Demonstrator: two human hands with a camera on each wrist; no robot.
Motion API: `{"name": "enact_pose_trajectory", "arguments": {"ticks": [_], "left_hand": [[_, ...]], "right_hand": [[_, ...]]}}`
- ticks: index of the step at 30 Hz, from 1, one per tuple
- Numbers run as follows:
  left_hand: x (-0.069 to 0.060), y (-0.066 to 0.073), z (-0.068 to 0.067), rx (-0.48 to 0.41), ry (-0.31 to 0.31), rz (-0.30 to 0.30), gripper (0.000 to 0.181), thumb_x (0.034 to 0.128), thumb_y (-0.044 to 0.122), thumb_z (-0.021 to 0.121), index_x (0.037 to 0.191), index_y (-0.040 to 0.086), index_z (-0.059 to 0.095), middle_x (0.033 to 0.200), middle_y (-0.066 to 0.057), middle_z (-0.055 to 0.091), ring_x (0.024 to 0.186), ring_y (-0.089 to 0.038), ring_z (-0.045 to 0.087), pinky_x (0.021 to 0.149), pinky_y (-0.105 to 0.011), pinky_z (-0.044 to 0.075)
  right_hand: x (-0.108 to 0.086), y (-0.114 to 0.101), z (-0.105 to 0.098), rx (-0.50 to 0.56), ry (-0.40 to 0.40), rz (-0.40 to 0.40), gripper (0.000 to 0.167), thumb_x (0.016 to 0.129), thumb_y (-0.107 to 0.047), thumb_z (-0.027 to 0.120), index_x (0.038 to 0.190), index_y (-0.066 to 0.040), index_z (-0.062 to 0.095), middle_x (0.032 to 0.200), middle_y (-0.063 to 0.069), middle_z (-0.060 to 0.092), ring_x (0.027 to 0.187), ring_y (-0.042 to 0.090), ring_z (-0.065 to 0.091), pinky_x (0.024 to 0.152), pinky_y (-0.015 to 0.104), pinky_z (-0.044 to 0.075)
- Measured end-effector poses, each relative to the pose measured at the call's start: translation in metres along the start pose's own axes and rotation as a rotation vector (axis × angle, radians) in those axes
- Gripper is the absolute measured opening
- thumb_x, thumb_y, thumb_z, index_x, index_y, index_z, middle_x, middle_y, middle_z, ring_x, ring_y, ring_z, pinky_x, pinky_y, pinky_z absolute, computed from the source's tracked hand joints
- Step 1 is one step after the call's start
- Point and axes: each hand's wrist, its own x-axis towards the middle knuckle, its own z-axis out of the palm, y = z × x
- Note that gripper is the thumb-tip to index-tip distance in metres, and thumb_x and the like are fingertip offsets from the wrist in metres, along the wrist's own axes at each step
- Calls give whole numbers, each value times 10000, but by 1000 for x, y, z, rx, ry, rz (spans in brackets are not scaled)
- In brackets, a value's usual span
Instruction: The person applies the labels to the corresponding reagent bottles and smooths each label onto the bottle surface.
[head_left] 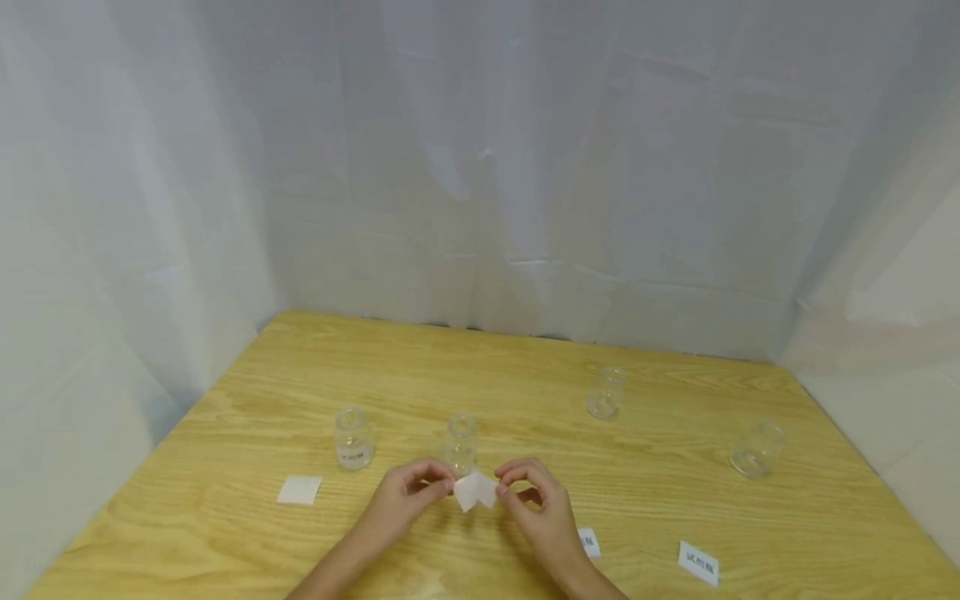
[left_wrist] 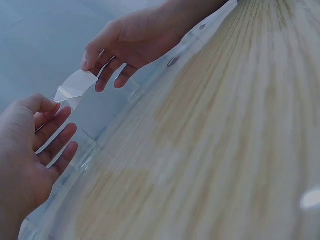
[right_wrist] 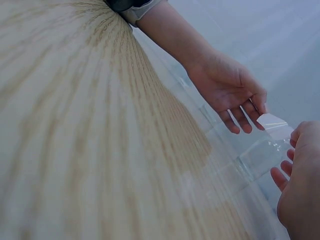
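A small white piece of paper or label (head_left: pixel 476 490), bent in the middle, is held between both hands above the table. The left hand (head_left: pixel 405 500) pinches its left end between thumb and index finger; the right hand (head_left: pixel 536 508) pinches the right end. Just behind the label stands an upright clear glass bottle (head_left: pixel 461 442). In the left wrist view the label (left_wrist: pixel 75 87) spans from the left hand (left_wrist: pixel 30 145) to the right hand (left_wrist: pixel 135 42). The right wrist view shows the label (right_wrist: pixel 276 126) between the same fingertips.
A bottle with a printed label (head_left: pixel 353 440) stands to the left, near a blank white square (head_left: pixel 299 490). Two more clear bottles stand at the back right (head_left: pixel 605 393) and far right (head_left: pixel 757 450). Printed labels lie at the front right (head_left: pixel 698 562) and beside the right wrist (head_left: pixel 589 542).
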Motion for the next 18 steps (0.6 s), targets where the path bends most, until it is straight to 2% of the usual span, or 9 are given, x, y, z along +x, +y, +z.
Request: {"name": "enact_pose_trajectory", "arguments": {"ticks": [4,8,12,18], "left_hand": [[-1,0,-4,26,13,-14,105,884,82,597,913,-17,618,903,-95,607,832,-240,579,745,-316,506],[-1,0,-7,38,18,-31,100,882,79,594,914,-13,614,902,-97,603,827,-273,575,742,-329,507],[-1,-1,-9,54,40,-35,86,879,75,599,899,-7,614,893,-94,603,815,-261,578,735,-325,512],[0,-2,-19,86,92,-39,84,889,73,589,871,-3,619,843,-69,599,781,-234,579,707,-311,512]], "right_hand": [[0,16,0,1,6,14,119,832,29,636,813,-81,596,975,106,606,902,170,550,653,302,497],[0,22,-1,9,3,11,104,841,-28,649,811,-113,598,964,73,607,897,165,551,660,297,496],[0,22,-1,13,2,14,92,845,-48,651,807,-114,599,950,59,608,891,177,554,661,298,496],[0,8,-1,-7,25,20,110,830,40,628,802,-59,590,925,79,604,866,173,553,640,286,488]]}}
